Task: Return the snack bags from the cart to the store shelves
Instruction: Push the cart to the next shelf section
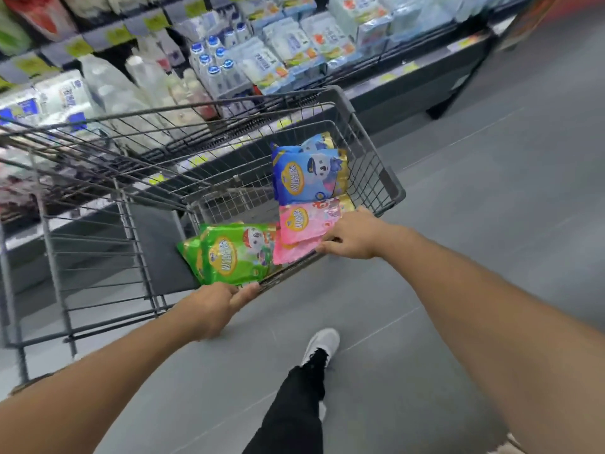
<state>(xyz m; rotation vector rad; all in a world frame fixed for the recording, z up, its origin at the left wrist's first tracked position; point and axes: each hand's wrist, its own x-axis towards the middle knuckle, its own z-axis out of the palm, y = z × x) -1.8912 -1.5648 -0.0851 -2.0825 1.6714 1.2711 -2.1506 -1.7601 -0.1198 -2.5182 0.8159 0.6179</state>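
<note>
A shop aisle: stocked shelves [294, 44] with price tags, wire cart [376, 152].

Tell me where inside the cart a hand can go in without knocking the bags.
Free: the far left of the cart basket, bordered by the wire side toward the shelves and left of the blue bags. Crowded: the near end, where green bags and pink bags fill the space by the left hand and right hand.

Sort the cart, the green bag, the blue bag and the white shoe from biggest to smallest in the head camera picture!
1. Cart
2. Green bag and blue bag: look about alike
3. White shoe
</note>
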